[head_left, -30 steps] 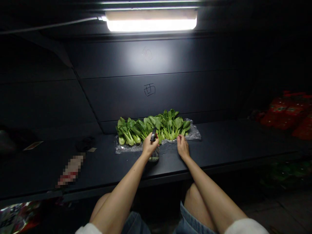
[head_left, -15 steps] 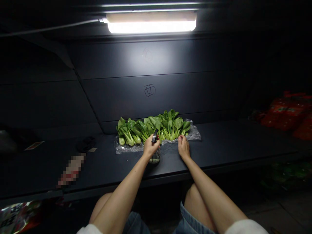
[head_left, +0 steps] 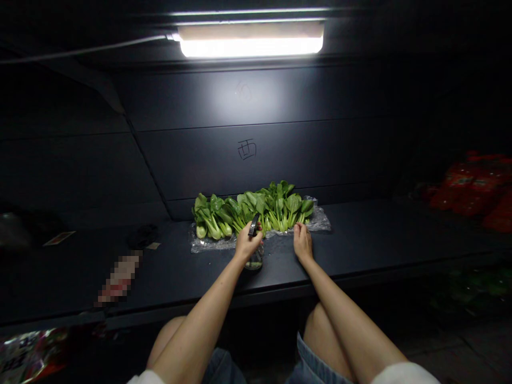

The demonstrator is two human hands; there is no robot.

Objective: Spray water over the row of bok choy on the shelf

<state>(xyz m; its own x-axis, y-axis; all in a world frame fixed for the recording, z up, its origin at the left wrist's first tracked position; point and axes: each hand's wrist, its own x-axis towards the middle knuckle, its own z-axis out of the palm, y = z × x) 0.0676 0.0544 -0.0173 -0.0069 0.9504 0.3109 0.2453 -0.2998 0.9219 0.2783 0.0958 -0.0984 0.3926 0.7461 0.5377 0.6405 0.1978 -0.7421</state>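
My left hand (head_left: pixel 247 244) is wrapped round a spray bottle with a black trigger head (head_left: pixel 253 225) and a clear body (head_left: pixel 254 262). The bottle stands upright at the shelf's front, its nozzle end toward the greens. A row of bok choy (head_left: pixel 251 208), leafy tops to the back and pale stems to the front, lies on clear plastic film (head_left: pixel 319 220). My right hand (head_left: pixel 303 244) rests at the film's front edge below the right-hand stems, its fingers curled together. What those fingers hold, if anything, is hidden.
A dark shelf (head_left: pixel 372 229) runs across, with a back panel (head_left: pixel 192 154) behind it. Overhead hangs a lit tube lamp (head_left: pixel 251 47) on a white cable. Red packages (head_left: pixel 472 184) stand far right. At left lie small cards (head_left: pixel 60 238) and a blurred-out packet (head_left: pixel 120 277).
My left hand and the spray bottle have shifted very slightly right. My right hand keeps its curled pose by the film. The whole view has drifted a little downward.
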